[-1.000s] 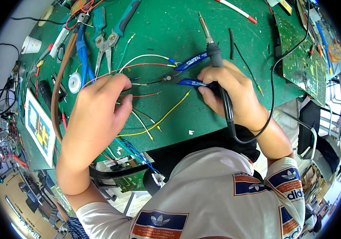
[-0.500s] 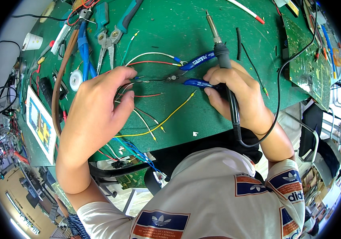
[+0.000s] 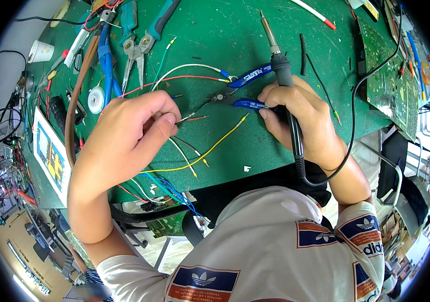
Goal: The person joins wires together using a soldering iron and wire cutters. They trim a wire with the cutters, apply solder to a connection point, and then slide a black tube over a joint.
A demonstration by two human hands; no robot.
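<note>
My left hand (image 3: pixel 129 126) is closed, thumb and forefinger pinching a thin wire (image 3: pixel 187 118) whose pale end sticks out to the right. My right hand (image 3: pixel 303 108) grips blue-handled wire cutters (image 3: pixel 249 104), their handles spread and their jaws pointing left, a short way from the pinched wire. A soldering iron (image 3: pixel 281 70) also rests in that hand, tip upward, its black handle across the fingers. Around the left hand lie a yellow wire (image 3: pixel 215 145), a red wire (image 3: pixel 190 77) and a white wire (image 3: pixel 190 66) with a ring terminal near the cutters.
Pliers (image 3: pixel 137 53) with teal grips lie at the back left. A solder spool (image 3: pixel 95 100), a white cup (image 3: pixel 40 52) and a framed picture card (image 3: pixel 51 153) stand on the left. Green circuit boards (image 3: pixel 386 75) lie at the right. The iron's black cord (image 3: pixel 352 116) loops beside my right forearm.
My left thumb and forefinger have come together on the wire, and its end now slants up toward the cutters. The right hand with cutters and iron has barely moved.
</note>
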